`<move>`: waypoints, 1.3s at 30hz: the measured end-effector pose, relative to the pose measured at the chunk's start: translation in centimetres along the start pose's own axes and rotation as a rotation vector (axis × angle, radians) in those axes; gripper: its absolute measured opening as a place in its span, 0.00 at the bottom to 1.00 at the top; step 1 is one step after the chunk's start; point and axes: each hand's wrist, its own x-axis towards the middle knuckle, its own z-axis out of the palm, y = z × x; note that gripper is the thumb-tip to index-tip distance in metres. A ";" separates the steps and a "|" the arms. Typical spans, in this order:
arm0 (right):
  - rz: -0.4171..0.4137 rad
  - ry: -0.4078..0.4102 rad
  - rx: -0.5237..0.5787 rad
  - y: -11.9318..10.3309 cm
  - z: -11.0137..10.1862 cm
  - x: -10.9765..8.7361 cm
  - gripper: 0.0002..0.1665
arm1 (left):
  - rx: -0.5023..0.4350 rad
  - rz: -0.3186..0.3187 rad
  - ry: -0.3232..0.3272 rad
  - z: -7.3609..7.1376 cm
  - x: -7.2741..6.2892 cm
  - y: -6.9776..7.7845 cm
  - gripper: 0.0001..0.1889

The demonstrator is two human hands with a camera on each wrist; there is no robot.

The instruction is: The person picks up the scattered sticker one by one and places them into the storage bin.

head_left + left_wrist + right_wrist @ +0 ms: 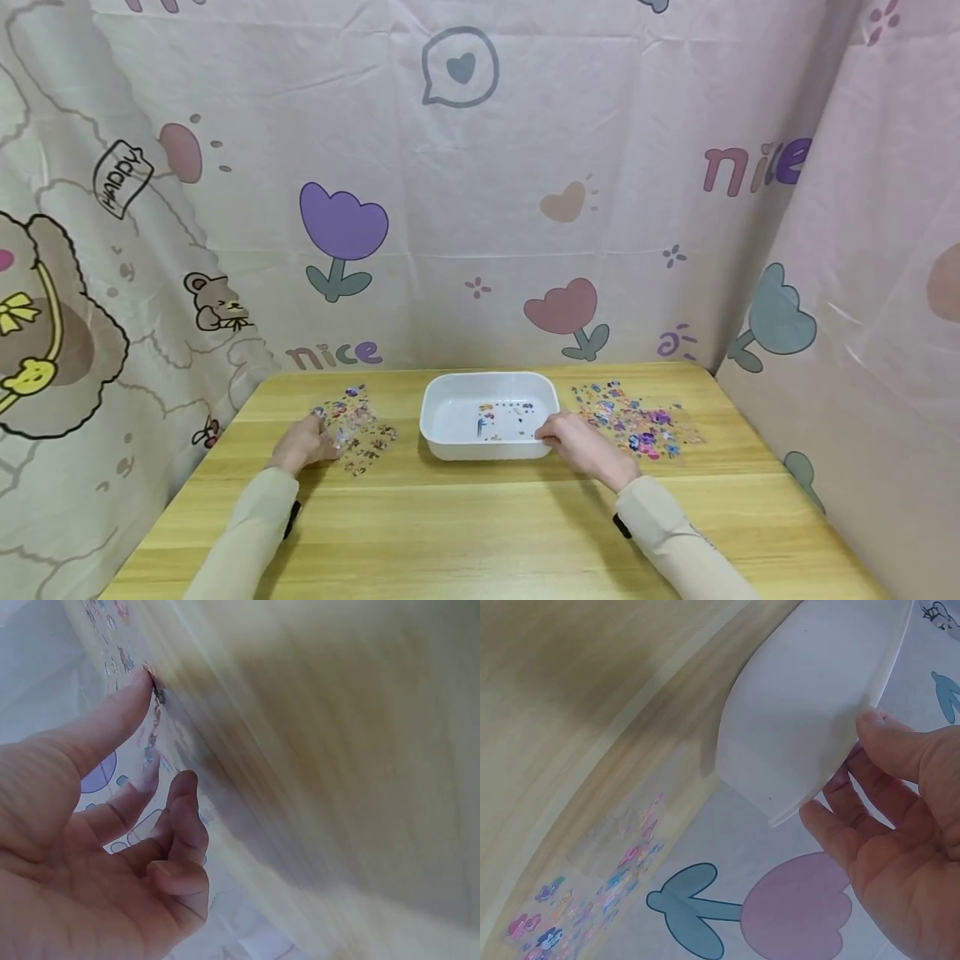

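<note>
In the head view, a white rectangular basin (487, 451) stands on the table, with small colourful pieces showing on its bottom. My right hand (581, 446) pinches the basin's near right corner. In the right wrist view, the thumb lies on one side of the basin's rim (810, 705) and the fingers on the other. At the left, my left hand (303, 444) touches the edge of clear sheets (360, 442) printed with small colourful stickers. In the left wrist view, its thumb and forefinger stand apart at the sheets (120, 656), and the other fingers are bent.
More clear sticker sheets (637, 421), with pink, purple and blue prints, lie right of the basin. All of it rests on a light wooden table (465, 533). A printed cloth (465, 208) hangs behind the table and along both sides.
</note>
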 end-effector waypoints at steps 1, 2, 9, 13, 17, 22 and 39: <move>-0.004 0.003 -0.001 0.0 0.0 0.0 0.11 | -0.010 0.003 -0.001 0.0 0.0 0.0 0.17; -0.009 0.007 -0.002 0.1 0.0 0.0 0.11 | -0.026 0.005 -0.005 0.0 0.0 0.0 0.15; -0.025 0.018 -0.005 0.3 0.2 -0.1 0.11 | -0.055 0.070 -0.001 0.1 0.2 -0.5 0.13; -0.017 0.018 -0.004 0.3 0.3 0.0 0.11 | -0.115 0.096 -0.006 -0.5 0.2 -0.6 0.12; -0.014 0.021 0.001 0.3 0.3 0.0 0.11 | -0.113 0.128 0.072 -1.5 0.2 0.0 0.11; -0.019 0.022 -0.002 0.2 0.2 -0.1 0.11 | -0.152 0.126 0.174 -2.4 0.1 1.0 0.13; -0.025 0.030 -0.007 0.0 0.2 -0.1 0.11 | -0.303 0.149 0.421 -3.4 0.6 4.1 0.12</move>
